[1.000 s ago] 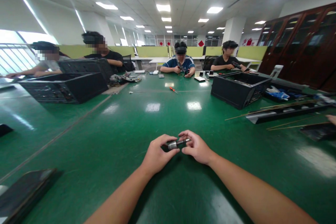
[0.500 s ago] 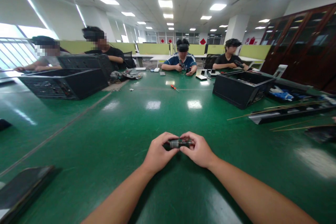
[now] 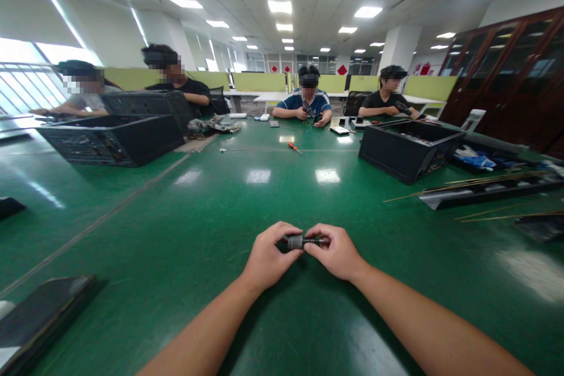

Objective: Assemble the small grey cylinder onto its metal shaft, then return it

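Observation:
A small metal cylinder with a thin dark shaft (image 3: 301,241) is held between both my hands just above the green table (image 3: 185,229). My left hand (image 3: 267,258) is closed on the silvery thick end. My right hand (image 3: 337,252) pinches the thin shaft end. The two hands almost touch, low in the middle of the view.
Open black computer cases stand at the left (image 3: 110,138) and right (image 3: 408,150). A long black panel with thin rods (image 3: 484,191) lies at the right. A red screwdriver (image 3: 294,147) lies mid-table. A dark flat object (image 3: 39,317) sits near left. Several people sit at the far side.
My hands have closed in on the part, so less of the shaft shows between them. The view has shifted slightly; the hand at the far right edge is out of sight.

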Demonstrator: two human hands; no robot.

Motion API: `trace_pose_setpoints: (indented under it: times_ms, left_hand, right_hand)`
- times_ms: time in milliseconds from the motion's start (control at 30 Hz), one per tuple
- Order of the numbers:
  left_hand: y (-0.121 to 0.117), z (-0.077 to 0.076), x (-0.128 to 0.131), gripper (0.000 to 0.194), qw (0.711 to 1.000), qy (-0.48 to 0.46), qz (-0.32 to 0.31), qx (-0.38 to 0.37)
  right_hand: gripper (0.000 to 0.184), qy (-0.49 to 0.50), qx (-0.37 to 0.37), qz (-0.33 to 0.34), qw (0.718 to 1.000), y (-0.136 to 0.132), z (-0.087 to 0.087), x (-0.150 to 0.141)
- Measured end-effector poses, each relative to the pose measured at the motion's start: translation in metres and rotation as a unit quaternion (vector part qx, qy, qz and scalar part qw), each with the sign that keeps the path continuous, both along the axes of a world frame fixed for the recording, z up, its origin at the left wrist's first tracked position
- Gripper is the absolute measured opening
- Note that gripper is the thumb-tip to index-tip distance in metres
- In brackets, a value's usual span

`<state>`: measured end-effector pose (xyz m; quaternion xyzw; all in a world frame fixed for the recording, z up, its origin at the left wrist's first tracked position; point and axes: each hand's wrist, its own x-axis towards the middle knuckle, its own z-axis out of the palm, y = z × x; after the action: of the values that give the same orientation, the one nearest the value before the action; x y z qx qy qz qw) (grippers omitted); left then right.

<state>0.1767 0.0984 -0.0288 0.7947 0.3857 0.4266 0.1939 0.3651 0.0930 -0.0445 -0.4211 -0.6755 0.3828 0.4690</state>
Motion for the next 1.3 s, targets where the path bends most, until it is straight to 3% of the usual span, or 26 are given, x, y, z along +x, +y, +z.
trace_pose_setpoints:
  times_ms: [1300]
  left_hand:
    - [-0.0015,0.0022,0.0000,0.024,1.000,0.004,0.026,-0.009]
  right_hand:
    - [0.010,0.017,-0.014,-0.006,1.000,-0.0012,0.0028,0.0008]
